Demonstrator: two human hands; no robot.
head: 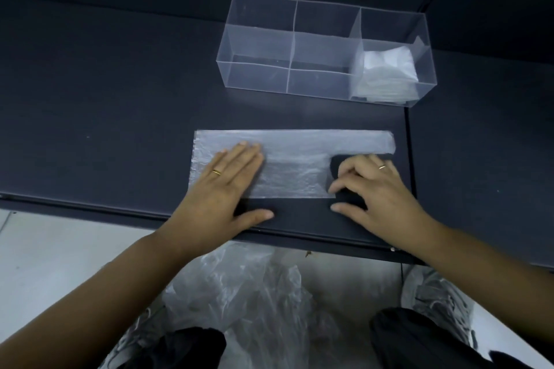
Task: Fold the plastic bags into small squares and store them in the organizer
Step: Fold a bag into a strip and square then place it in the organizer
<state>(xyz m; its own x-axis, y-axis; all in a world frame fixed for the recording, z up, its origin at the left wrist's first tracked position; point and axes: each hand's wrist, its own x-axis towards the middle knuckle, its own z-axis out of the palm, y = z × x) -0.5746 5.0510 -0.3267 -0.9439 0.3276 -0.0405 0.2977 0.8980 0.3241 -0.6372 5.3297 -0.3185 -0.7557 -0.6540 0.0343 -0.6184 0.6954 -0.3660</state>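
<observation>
A plastic bag [295, 153] lies flat near the table's [114, 93] front edge; the left hand [230, 181] presses spread on its left end; the right hand [379, 189] curls at its right edge, grip unclear; the organizer [259, 42] stands beyond.

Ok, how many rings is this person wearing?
2: one ring on the left hand, flat on the plastic bag; one on the right hand, whose curled fingers might hide more.
</observation>
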